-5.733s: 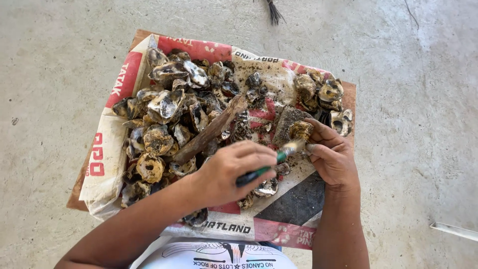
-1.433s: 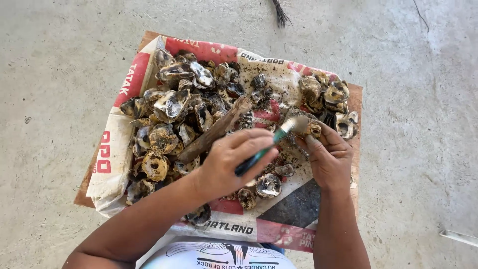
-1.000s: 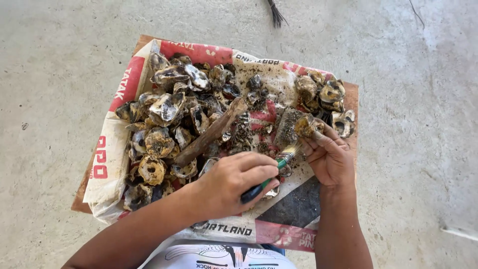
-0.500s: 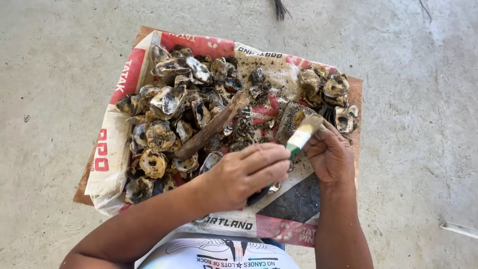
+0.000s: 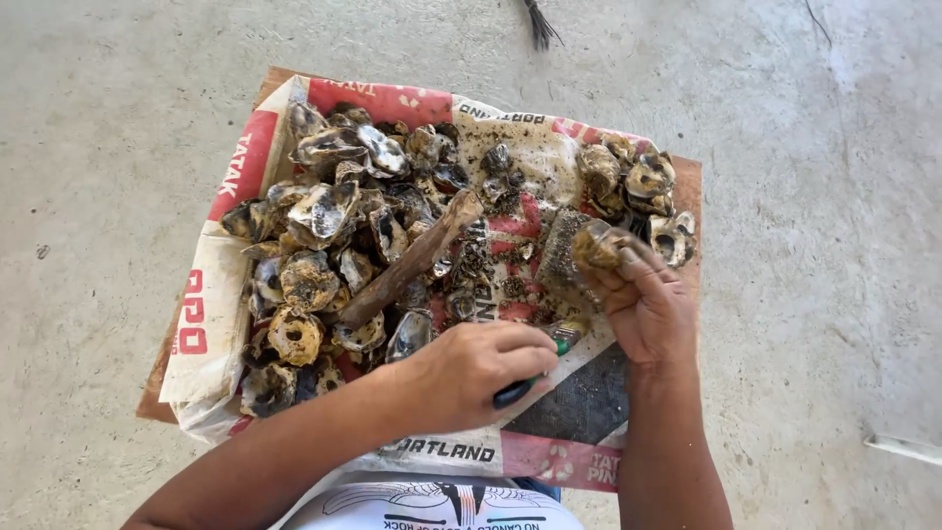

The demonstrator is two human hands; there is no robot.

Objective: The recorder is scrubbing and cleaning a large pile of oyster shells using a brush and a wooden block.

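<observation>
Left hand [image 5: 471, 373] is curled tight around a knife [image 5: 535, 378] with a dark and green handle, its blade tip barely showing near the right wrist. Right hand [image 5: 643, 304], just beside it, pinches a muddy oyster [image 5: 599, 245] between thumb and fingertips, holding it up over the right part of the sack [image 5: 226, 177]. Both hands sit at the near edge of the spread, close together but not touching.

Beside the held oyster stands a rough, grit-covered block [image 5: 561, 257]. A stick [image 5: 412, 260] of weathered wood lies slantwise across the middle, its upper end near the centre of the sack. To its left is heaped a big pile of shells [image 5: 324, 245], grey and brown, some showing pale pearly insides. A smaller cluster of shells [image 5: 638, 182] lies at the far right corner. The white and red sack is laid over a brown board [image 5: 692, 182], which rests on the concrete floor [image 5: 98, 98]. A dark mat [image 5: 579, 402] shows beneath the right forearm.
</observation>
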